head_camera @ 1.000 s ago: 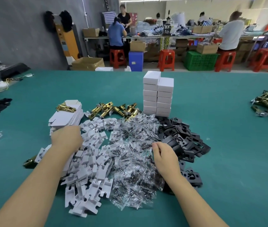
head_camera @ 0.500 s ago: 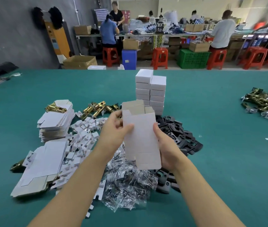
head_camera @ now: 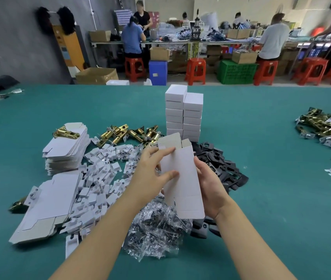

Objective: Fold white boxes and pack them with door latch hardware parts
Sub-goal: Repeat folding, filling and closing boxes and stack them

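White card first: one box blank (head_camera: 182, 178), opened into a sleeve and held upright above the table between my two hands, its top flaps standing open and unfolded. Left hand (head_camera: 150, 174), fingers laid along the front panel and upper edge, thumb pressing the face; right hand (head_camera: 209, 190), cupped round the far side and back, fingers mostly hidden behind the card. Step in hand, as I judge it: squaring the sleeve, ends not yet closed. Next move calls for tucking one end shut while the other hand keeps the walls square, then loading parts. Directly beneath, one heap of clear plastic screw packets (head_camera: 156, 229). Left of that, a scatter of white card inserts (head_camera: 98, 190) and a fanned slab of flat blanks (head_camera: 47, 207). Further left, a neat stack of flat blanks (head_camera: 65, 152) with one brass latch (head_camera: 65, 133) lying on top. Right of my hands, a pile of black plates (head_camera: 221, 164). Beyond, a row of brass latch bodies (head_camera: 128, 134), then two columns of finished white boxes (head_camera: 183, 114), touching. Far right, a separate heap of brass hardware (head_camera: 322, 124), well apart. All on green table covering (head_camera: 271, 199). Farthest: other workers (head_camera: 132, 37) seated at benches.
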`<state>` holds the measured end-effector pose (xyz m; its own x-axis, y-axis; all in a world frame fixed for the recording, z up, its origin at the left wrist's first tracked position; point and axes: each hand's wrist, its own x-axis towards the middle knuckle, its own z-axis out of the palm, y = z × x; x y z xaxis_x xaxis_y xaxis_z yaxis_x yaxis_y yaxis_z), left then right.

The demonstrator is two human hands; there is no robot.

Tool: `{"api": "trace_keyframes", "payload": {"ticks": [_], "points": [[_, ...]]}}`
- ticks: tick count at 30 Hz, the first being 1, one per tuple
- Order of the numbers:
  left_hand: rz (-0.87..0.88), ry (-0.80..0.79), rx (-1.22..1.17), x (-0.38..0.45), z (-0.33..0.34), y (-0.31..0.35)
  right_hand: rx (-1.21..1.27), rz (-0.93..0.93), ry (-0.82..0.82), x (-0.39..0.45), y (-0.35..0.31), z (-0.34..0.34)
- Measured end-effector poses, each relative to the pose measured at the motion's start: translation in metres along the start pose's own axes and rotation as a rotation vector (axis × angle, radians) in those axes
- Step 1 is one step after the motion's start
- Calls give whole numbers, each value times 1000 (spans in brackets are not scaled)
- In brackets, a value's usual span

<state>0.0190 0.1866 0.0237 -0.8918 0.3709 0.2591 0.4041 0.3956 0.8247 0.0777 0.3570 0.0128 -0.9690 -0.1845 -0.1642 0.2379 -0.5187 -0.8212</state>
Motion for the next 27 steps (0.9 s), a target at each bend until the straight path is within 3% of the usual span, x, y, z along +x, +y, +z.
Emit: {"api": "trace_keyframes", "payload": {"ticks": [11, 19, 27], "points": [[-12, -18, -20, -4, 8, 2, -59, 11, 21, 5, 3, -11], [3, -6, -9, -4, 12, -1, 9, 11, -98, 2, 4, -14], [-118, -27, -103, 3, 7, 7, -309, -52, -64, 3, -3, -16]]}}
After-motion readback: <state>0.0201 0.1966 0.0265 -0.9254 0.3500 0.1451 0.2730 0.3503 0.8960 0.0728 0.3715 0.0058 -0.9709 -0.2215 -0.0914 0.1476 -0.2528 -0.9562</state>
